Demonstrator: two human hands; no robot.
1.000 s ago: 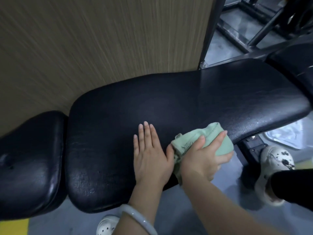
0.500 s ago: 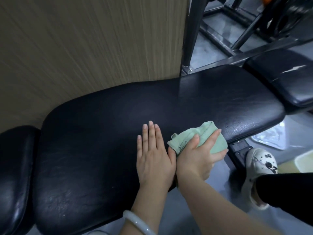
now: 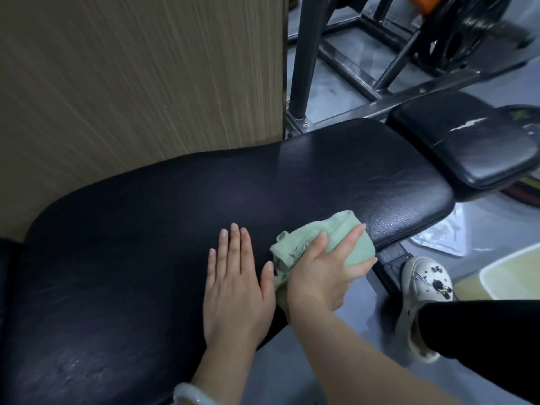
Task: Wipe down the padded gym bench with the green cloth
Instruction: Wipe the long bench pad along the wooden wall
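The left hand (image 3: 236,285) lies flat on the black padded bench (image 3: 146,229), fingers straight. Just to its right, the right hand (image 3: 324,273) holds the bunched green cloth (image 3: 336,238) on the near edge of the bench. A white shoe (image 3: 423,293) stands on the grey floor (image 3: 292,361) to the right.

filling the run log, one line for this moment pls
left hand flat on bench pad | right hand pressing green cloth at pad's near edge | wiping underway
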